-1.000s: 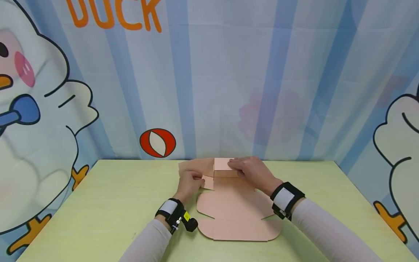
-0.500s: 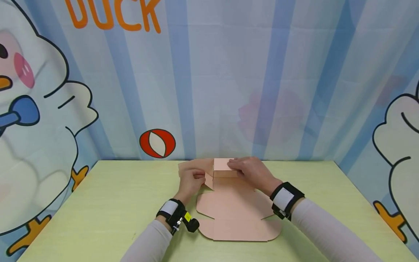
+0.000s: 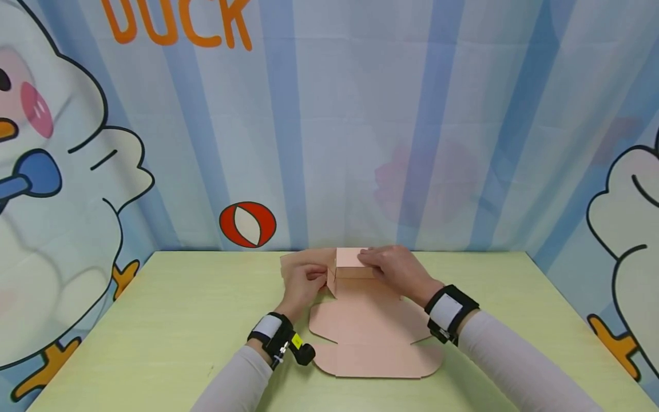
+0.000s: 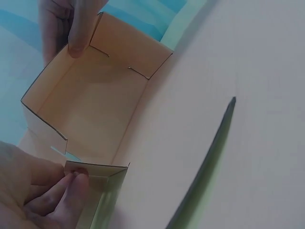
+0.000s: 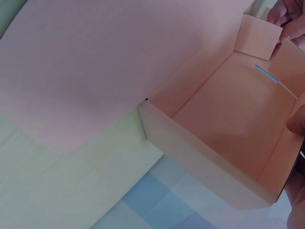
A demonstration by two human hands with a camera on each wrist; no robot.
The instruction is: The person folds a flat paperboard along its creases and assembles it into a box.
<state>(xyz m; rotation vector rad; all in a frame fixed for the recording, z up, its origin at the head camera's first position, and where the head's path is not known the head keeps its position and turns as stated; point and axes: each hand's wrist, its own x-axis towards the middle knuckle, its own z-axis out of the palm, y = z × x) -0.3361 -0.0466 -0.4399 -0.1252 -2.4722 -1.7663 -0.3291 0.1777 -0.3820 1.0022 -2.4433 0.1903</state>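
Note:
A partly folded pinkish-tan cardboard box [image 3: 374,320] lies on the table, its near panels flat and its far end raised into walls. My left hand [image 3: 300,286] is at its far left corner. Between thumb and fingertips it pinches a small flap [image 4: 102,169], which stands upright in the left wrist view. My right hand [image 3: 404,272] grips the raised far wall, thumb on the inner face [image 4: 71,24]. One side wall [image 5: 200,152] stands up in the right wrist view. A longer side flap [image 3: 306,259] spreads out leftward behind my left hand.
The pale green table [image 3: 206,320] ends at a blue striped curtain [image 3: 355,143] right behind the box. Cartoon ducks and a red ball [image 3: 248,225] are printed on the curtain. A slit-edged panel [image 4: 214,143] shows close to the left wrist camera.
My left fingers have shifted slightly rightward and folded the small flap up from a slanting position toward upright. My right hand has kept its place on the far wall.

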